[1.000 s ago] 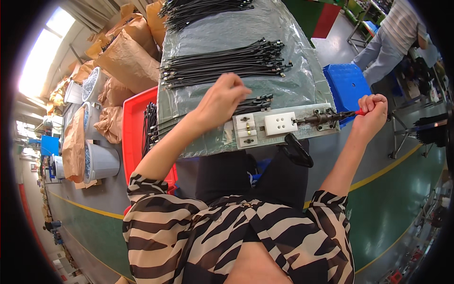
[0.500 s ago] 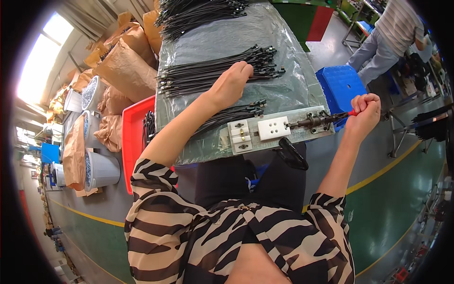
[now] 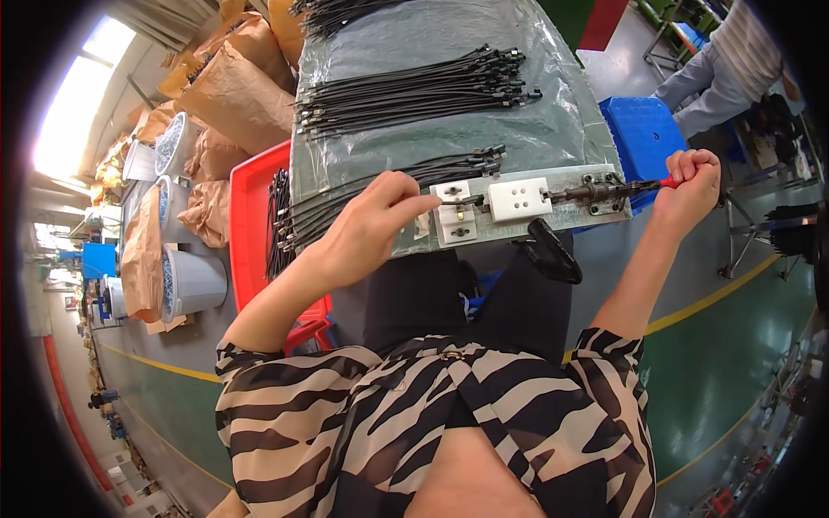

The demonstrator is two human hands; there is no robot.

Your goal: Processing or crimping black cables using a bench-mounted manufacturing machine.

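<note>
left hand (image 3: 361,229): thumb and forefinger pinched on a black cable (image 3: 471,201); its end lies across the slotted white block (image 3: 452,224), just right of the fingertips. remainder of that cable hidden behind the hand. right hand (image 3: 694,186): fist clenched round the red handle (image 3: 668,182) of a dark push clamp (image 3: 596,191).

between the hands: metal plate (image 3: 498,232) on the bench (image 3: 561,129), bearing both the slotted block and a second white block (image 3: 504,202) with four holes, joined to the clamp's rod. black lever (image 3: 553,252) hangs nearer the body.

beyond the left hand: a loose row of black cables (image 3: 449,161), then a thicker bundle (image 3: 414,91). left of it: red tray (image 3: 246,216) with more cables (image 3: 277,216). beyond the right hand: blue stool (image 3: 639,129).
</note>
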